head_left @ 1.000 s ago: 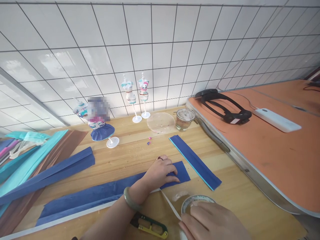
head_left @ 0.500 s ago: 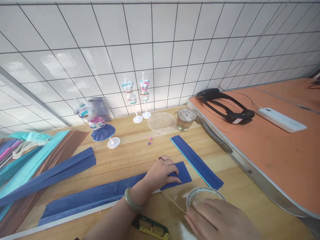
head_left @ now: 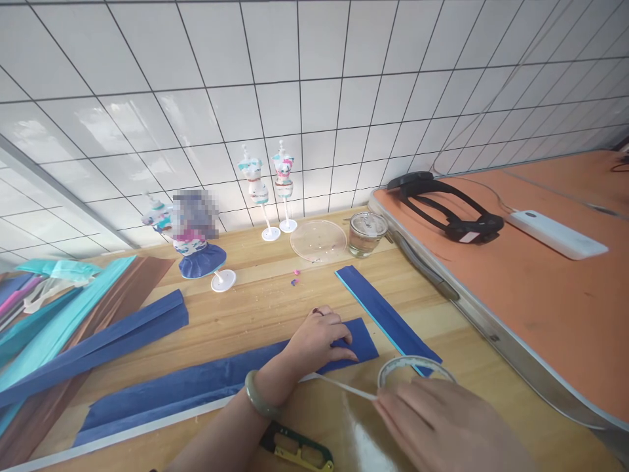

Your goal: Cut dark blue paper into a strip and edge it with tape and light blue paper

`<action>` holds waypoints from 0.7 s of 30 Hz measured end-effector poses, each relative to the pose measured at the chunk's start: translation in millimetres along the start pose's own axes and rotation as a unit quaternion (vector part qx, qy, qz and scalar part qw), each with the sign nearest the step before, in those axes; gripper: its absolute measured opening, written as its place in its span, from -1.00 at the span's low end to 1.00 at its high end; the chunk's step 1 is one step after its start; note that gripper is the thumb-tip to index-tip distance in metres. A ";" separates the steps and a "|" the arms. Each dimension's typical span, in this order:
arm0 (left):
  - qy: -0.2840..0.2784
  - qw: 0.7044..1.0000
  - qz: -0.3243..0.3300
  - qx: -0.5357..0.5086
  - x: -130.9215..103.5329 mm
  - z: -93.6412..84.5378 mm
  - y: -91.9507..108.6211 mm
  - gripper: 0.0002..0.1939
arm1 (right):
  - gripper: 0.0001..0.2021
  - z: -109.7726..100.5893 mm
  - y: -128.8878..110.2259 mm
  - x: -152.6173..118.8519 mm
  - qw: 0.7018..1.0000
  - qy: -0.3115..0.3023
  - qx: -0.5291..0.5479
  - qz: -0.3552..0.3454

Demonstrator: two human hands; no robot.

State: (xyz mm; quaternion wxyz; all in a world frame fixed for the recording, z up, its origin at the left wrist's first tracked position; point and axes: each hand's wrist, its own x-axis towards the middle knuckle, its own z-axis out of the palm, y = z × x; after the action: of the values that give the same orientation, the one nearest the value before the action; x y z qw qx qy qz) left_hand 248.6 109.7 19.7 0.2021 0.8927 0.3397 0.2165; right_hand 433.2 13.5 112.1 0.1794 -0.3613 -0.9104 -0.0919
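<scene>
A long blue strip (head_left: 171,380) of thin, creased material lies across the table, with white tape (head_left: 348,389) along its near edge. My left hand (head_left: 319,341) rests on the strip's right end, fingers bent and thumb apart, pressing it down. From beneath that hand the tape runs taut to my right hand (head_left: 427,419), which is closed around a tape roll (head_left: 417,362) with a patterned rim. Part of the roll is hidden by the fingers. Below my left wrist are small thread snips (head_left: 299,449) in dark green and yellow.
A second blue strip (head_left: 388,318) with a turquoise edge lies to the right. Small dress forms (head_left: 255,190), a clear disc (head_left: 318,241) and a lidded glass (head_left: 366,236) stand at the back. Coloured strips (head_left: 73,314) pile up left. An orange case (head_left: 555,314) borders the right.
My right hand and the tape roll have moved a little to the right. The stretch of tape between my hands is longer and shows its flat side. My left hand stays put.
</scene>
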 end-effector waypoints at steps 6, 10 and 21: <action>0.001 1.000 -0.007 0.002 0.6 -0.9 2.3 -0.67 | -0.74 8.2 21.5 2.1 0.990 -0.107 -0.015 0.096; 0.002 1.000 -0.010 0.005 1.5 0.5 3.0 -0.67 | -0.77 14.3 28.8 3.2 0.978 -0.173 -0.021 0.118; -0.002 1.000 -0.016 0.000 3.3 4.4 1.2 -0.64 | -0.81 28.2 39.5 10.6 0.948 -0.263 -0.021 0.180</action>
State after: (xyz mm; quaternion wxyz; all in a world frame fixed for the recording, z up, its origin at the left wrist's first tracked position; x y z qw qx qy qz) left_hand 253.8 110.3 17.5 0.2061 0.8874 0.3538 0.2116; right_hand 445.9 57.0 91.8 -0.0607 -0.5341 -0.8430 0.0211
